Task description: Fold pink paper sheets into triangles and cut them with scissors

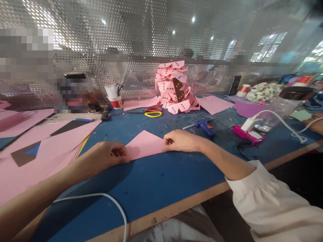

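A pink sheet of paper [145, 146], folded into a triangle with its peak pointing away from me, lies on the blue table [151, 181]. My left hand [113, 155] pinches its left corner between thumb and fingers. At the opposite corner, my right hand [178, 141] grips the paper the same way, thumb and curled fingers together. Beyond my right hand rests a blue hot glue gun [205, 127] with a glue stick in it. Scissors with yellow and orange handles [153, 112] lie past the paper.
Pink sheets [58, 148] spread over the left side. Farther back stand a pile of folded pink pieces [174, 89] and a paper cup [116, 102]. To the right are a magenta device [248, 135] and a clear jar [274, 111]. A white cable [111, 195] crosses the front edge.
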Available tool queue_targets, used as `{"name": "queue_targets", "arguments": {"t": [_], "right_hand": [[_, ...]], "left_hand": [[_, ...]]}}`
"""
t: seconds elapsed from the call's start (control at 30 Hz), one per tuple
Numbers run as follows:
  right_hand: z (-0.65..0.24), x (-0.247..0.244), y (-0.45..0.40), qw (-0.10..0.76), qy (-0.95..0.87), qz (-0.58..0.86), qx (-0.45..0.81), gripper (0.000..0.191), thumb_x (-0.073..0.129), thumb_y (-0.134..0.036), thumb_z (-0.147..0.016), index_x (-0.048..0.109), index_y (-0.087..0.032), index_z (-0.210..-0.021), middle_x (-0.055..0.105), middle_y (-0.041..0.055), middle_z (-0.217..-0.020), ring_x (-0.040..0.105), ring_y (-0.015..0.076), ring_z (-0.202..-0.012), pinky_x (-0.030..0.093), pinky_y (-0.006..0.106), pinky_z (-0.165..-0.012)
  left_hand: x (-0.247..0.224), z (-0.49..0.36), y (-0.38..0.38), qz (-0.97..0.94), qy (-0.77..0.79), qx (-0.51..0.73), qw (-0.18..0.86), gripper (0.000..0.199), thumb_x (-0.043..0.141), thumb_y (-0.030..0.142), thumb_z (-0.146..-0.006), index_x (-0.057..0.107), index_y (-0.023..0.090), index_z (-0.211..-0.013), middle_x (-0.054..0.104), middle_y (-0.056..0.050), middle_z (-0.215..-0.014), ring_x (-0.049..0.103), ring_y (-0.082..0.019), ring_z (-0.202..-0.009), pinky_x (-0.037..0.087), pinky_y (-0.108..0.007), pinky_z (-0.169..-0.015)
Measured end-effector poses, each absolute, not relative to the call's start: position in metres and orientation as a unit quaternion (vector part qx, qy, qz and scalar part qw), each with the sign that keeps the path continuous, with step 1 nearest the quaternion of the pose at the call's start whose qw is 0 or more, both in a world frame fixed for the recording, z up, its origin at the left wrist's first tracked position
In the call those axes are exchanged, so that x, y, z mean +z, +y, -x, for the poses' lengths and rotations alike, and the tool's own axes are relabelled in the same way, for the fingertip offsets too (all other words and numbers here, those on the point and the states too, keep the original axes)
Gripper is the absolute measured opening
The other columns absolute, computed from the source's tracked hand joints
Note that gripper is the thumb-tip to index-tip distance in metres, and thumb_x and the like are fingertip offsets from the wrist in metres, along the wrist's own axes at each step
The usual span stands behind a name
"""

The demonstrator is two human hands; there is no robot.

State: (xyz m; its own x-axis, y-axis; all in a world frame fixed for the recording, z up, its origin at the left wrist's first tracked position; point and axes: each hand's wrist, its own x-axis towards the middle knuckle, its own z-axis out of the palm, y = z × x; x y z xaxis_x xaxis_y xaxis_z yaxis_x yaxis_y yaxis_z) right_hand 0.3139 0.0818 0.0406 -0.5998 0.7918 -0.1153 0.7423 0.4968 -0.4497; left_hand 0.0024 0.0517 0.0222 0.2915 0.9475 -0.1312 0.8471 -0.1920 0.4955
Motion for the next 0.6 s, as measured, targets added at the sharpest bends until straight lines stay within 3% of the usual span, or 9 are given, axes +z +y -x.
{"name": "queue_targets", "arguments": {"t": [0.3, 0.6], "right_hand": [[-0.328, 0.042, 0.091, 0.045, -0.871, 0.423, 0.246, 0.023, 0.075, -0.044, -0.082, 0.073, -0.021, -0.080, 0.073, 0.0002, -0.082, 0.063, 0.0156, -0.073, 0.036, 0.026, -0.061], [-0.337, 0.045, 0.095, 0.021, -0.862, 0.429, 0.267, 0.022, 0.074, -0.043, -0.082, 0.073, -0.021, -0.080, 0.074, -0.0001, -0.081, 0.063, 0.0156, -0.072, 0.037, 0.026, -0.060]], "left_hand": [[0.029, 0.016, 0.058, -0.770, 0.582, 0.051, 0.257, 0.027, 0.072, 0.047, -0.076, 0.073, 0.020, -0.074, 0.063, 0.004, -0.061, 0.054, -0.016, -0.063, 0.035, -0.021, -0.058], [0.049, 0.018, 0.052, -0.780, 0.570, 0.005, 0.258, 0.020, 0.067, 0.038, -0.079, 0.073, 0.019, -0.073, 0.067, 0.004, -0.065, 0.060, -0.016, -0.067, 0.037, -0.022, -0.062]]}}
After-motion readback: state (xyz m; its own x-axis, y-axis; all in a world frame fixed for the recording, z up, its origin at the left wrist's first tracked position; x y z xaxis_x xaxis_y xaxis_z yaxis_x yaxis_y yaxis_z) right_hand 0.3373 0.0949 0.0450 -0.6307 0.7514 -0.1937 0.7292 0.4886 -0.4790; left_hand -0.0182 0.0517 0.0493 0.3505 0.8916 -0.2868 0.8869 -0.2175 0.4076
